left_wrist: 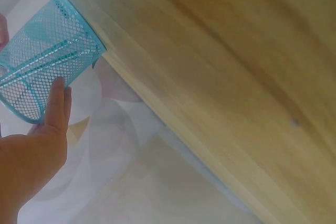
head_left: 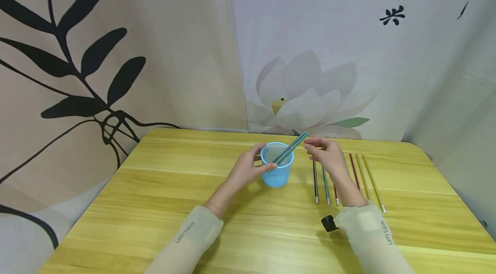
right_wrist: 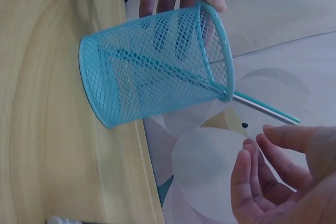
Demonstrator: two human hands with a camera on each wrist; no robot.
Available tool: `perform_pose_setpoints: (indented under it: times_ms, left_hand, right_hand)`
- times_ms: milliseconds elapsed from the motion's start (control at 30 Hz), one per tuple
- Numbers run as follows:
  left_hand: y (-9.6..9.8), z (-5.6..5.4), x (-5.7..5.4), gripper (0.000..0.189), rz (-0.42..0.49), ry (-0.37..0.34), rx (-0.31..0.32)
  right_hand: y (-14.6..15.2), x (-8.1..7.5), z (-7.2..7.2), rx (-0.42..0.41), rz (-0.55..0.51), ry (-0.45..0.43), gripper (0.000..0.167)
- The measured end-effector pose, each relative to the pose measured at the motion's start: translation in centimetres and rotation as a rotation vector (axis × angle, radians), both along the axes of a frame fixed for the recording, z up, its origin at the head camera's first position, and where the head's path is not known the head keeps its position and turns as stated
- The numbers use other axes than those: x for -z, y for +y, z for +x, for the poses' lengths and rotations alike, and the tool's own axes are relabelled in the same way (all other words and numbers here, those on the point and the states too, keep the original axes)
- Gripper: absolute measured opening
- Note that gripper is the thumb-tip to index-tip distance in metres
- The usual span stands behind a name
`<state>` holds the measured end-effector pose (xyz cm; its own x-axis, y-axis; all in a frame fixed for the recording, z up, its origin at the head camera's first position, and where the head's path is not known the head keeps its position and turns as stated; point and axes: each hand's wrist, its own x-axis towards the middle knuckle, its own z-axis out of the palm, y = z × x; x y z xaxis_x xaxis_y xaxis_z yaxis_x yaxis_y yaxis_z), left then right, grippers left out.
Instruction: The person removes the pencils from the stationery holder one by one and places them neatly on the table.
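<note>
A light-blue mesh pen cup (head_left: 277,178) stands on the table, and my left hand (head_left: 246,166) grips it by the side, thumb at the rim. In the left wrist view the fingers (left_wrist: 56,100) lie along its mesh wall. Teal pencils (head_left: 291,148) lean inside the cup, their upper ends sticking out toward the right. My right hand (head_left: 328,156) hovers just right of those ends with loosely bent fingers. The right wrist view shows this hand (right_wrist: 283,177) apart from the pencils (right_wrist: 268,110), holding nothing.
On the table right of the cup lie several pencils in a row: a black one (head_left: 315,183), a teal one (head_left: 326,186), red ones (head_left: 354,171) and yellow ones (head_left: 373,180). The right forearm covers part of the row. A printed cloth (head_left: 193,50) hangs behind the table.
</note>
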<state>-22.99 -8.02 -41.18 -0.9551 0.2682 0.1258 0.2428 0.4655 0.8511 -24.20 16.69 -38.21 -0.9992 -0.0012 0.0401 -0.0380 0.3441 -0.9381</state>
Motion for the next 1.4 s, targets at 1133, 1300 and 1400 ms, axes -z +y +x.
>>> perform_pose_setpoints:
  times_ms: [1133,1300,1400]
  left_hand:
    - [0.0,0.1,-0.1,0.072,0.008,-0.005,0.002]
    - [0.0,0.1,-0.2,0.071,0.005,-0.001,0.005]
    - [0.0,0.2,-0.2,0.071,0.002,-0.004,0.003]
  right_hand:
    - [-2.5,0.4,0.0,-0.006,-0.052,-0.04,0.029]
    - [-2.6,0.2,0.1,-0.009,-0.071,-0.045,0.029]
    - [-2.6,0.2,0.1,-0.009,-0.082,-0.045,0.03]
